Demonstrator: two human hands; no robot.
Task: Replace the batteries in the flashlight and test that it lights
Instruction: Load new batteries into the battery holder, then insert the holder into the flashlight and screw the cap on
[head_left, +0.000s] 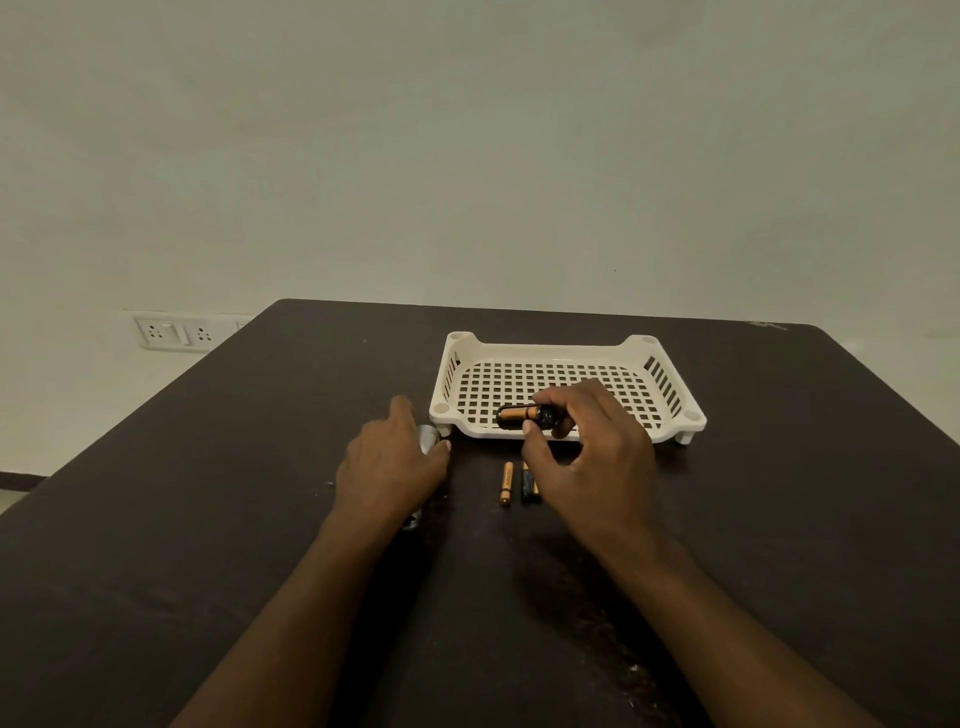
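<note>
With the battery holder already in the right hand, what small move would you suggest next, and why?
Probably bring the battery holder, pinched by the right hand, toward the flashlight body lying under the left hand. The holder looks loaded, and loose batteries lie on the table.
</note>
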